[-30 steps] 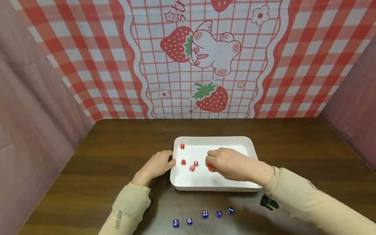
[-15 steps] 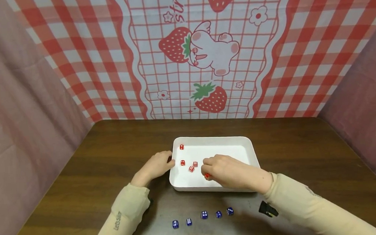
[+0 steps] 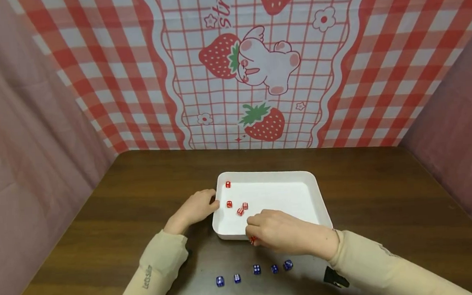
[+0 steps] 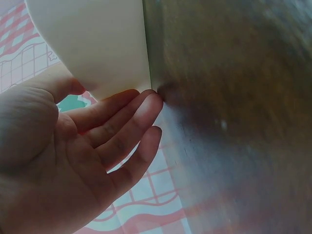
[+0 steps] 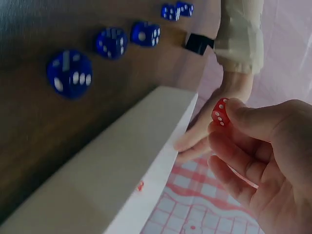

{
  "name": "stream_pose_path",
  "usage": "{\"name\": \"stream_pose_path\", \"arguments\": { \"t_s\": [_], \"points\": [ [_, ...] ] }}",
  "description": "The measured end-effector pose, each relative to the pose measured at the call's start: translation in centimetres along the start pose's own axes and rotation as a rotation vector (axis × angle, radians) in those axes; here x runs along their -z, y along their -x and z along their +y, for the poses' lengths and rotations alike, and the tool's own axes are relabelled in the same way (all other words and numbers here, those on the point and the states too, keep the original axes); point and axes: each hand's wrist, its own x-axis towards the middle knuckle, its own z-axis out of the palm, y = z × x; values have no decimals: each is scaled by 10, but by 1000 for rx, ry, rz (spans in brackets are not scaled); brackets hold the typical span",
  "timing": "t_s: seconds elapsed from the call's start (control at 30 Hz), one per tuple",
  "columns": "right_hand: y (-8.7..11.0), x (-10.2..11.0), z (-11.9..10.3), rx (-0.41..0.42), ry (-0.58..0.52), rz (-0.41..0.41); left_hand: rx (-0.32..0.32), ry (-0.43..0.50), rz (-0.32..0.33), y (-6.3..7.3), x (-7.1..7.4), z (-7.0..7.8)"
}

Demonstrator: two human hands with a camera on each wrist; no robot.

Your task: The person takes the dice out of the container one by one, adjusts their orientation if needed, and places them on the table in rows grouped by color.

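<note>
My right hand (image 3: 283, 232) pinches a red die (image 5: 221, 112) between thumb and fingers, over the near wall of the white tray (image 3: 270, 176). In the head view that die is partly hidden by the fingers. With fairly straight fingers, my left hand (image 3: 193, 209) touches the tray's left end; the left wrist view shows its fingertips (image 4: 148, 105) against the outer wall (image 4: 97, 44). Inside the tray lie several red dice, among them one red die (image 3: 228, 184) in the far left corner and another red die (image 3: 240, 211) nearer the middle.
Several blue dice stand in a loose row on the brown table (image 3: 84, 247) in front of the tray, including a blue die (image 3: 257, 269) and a blue die (image 3: 220, 281). A checked strawberry cloth (image 3: 134, 72) hangs behind; pink curtains (image 3: 28, 133) flank the table.
My right hand has carried the red die toward me, from over the tray's interior to above its near wall. My left hand and the other dice look unmoved.
</note>
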Motion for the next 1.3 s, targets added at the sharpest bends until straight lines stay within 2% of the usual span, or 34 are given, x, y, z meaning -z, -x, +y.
{"name": "stream_pose_path", "arguments": {
  "t_s": [0.3,0.47,0.77,1.3],
  "points": [
    [-3,-4,-16,45,-6,1,7,12,-4,0,-1,0],
    [-3,-9,-23,50,-51,-30,15,17,-7,0,-2,-1],
    [-5,-14,-34,117,-89,-21,4,6,0,0,-2,-1],
    [-7,-26,-54,236,-49,-54,7,-5,-3,-1,-1,1]
  ]
}}
